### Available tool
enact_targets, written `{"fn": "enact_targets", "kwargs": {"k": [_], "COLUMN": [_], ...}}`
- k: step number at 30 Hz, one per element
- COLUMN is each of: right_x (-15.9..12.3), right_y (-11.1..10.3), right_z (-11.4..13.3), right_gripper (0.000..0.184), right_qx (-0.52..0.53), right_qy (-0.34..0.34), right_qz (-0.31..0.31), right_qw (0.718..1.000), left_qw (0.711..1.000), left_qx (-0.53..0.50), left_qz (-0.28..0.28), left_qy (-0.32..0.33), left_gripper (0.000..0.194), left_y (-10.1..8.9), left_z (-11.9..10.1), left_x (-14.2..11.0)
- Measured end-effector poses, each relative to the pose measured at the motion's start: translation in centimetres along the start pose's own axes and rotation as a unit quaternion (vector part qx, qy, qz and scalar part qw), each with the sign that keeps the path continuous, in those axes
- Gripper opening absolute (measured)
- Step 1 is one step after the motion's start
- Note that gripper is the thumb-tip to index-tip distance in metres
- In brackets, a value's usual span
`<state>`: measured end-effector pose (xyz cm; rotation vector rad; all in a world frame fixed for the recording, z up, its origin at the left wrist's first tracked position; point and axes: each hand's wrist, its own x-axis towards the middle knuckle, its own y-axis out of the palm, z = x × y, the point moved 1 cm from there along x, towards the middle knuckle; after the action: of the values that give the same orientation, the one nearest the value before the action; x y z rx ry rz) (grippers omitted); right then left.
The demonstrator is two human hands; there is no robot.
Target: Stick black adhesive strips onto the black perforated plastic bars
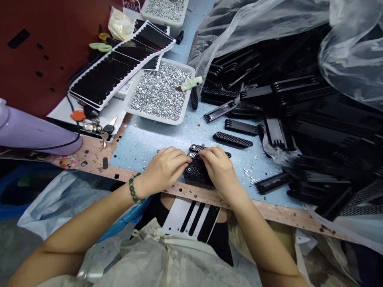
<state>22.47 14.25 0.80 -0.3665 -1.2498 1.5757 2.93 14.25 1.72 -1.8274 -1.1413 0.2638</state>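
Note:
My left hand (166,167) and my right hand (220,169) rest side by side on a row of black perforated plastic strips (196,170) lying on the blue table mat near its front edge. Fingers of both hands are curled and pressed on the strips, fingertips meeting over the middle of the row. A green bead bracelet (132,190) circles my left wrist. Small silver washers (249,174) lie scattered on the mat just right of my right hand.
A white tray of silver washers (160,93) stands behind my hands; a second one (166,10) sits farther back. A sheet of black adhesive strips (119,65) lies at left. A big pile of black plastic parts (314,119) under clear plastic fills the right. Keys (95,126) lie at left.

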Motion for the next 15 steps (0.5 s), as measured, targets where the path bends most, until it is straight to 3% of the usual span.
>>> {"fn": "enact_targets", "kwargs": {"k": [3,6,11,15], "right_x": [-2.0,-3.5,-4.5,-4.9], "right_y": [-0.5,0.2,1.6,1.4], "right_z": [1.8,2.9,2.8,3.3], "right_gripper": [0.017,0.014,0.012,0.017], "right_qx": [0.110,0.095,0.032,0.006], "right_qy": [-0.011,-0.031,-0.046,-0.052], "right_qz": [0.020,0.029,0.021,0.008], "right_qw": [0.994,0.995,0.998,0.999], "left_qw": [0.998,0.994,0.992,0.992], "left_qx": [-0.060,-0.103,-0.064,-0.042], "left_qz": [0.016,0.009,-0.063,-0.078], "left_qy": [-0.023,-0.042,-0.094,-0.087], "left_gripper": [0.030,0.042,0.029,0.019], "left_y": [0.4,2.0,5.0,5.5], "left_z": [0.0,-0.3,-0.9,-1.1], "left_x": [-1.8,-3.6,-4.9,-4.7]}}
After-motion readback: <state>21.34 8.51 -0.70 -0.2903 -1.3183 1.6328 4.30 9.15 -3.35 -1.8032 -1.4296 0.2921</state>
